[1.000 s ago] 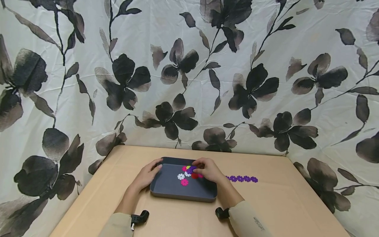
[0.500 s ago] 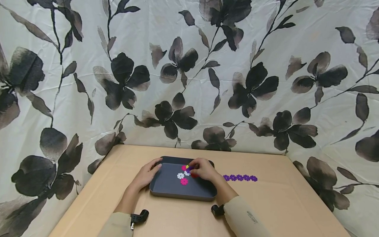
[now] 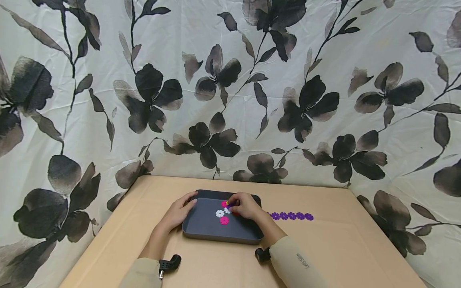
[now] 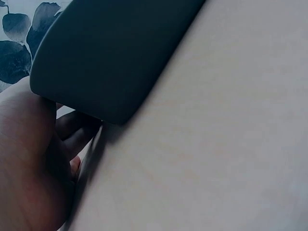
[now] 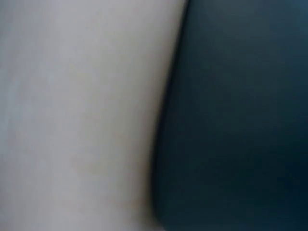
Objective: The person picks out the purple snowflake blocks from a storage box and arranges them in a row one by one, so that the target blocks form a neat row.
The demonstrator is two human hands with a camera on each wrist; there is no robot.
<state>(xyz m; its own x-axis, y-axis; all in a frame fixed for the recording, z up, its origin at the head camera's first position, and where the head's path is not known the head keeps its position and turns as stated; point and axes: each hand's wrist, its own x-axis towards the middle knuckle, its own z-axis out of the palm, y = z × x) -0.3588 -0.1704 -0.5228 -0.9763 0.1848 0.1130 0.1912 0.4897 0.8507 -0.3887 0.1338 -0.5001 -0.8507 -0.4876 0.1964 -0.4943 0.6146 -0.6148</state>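
A dark grey rectangular tray (image 3: 203, 228) lies on the table, holding small flower-shaped discs. My left hand (image 3: 179, 211) grips its left edge, the thumb at the rim; in the left wrist view its fingers (image 4: 79, 132) curl beneath the tray. Over the tray's right half, my right hand (image 3: 246, 206) pinches a purple flower-shaped disc (image 3: 229, 207), mostly covered by the fingertips. Close by lie a white disc (image 3: 219, 214), a pink disc (image 3: 224, 220) and another pink one (image 3: 224, 203). A red disc is partly hidden under the hand. The right wrist view is blurred and shows no fingers.
Right of the tray, a row of several purple flower-shaped discs (image 3: 292, 216) lies on the tan table (image 3: 335, 240), its left end hidden behind my right forearm. A floral cloth (image 3: 230, 80) hangs behind the table.
My right hand has moved left over the discs in the tray, and the purple disc at its fingertips has shifted left with it. The left hand stays on the tray's edge.
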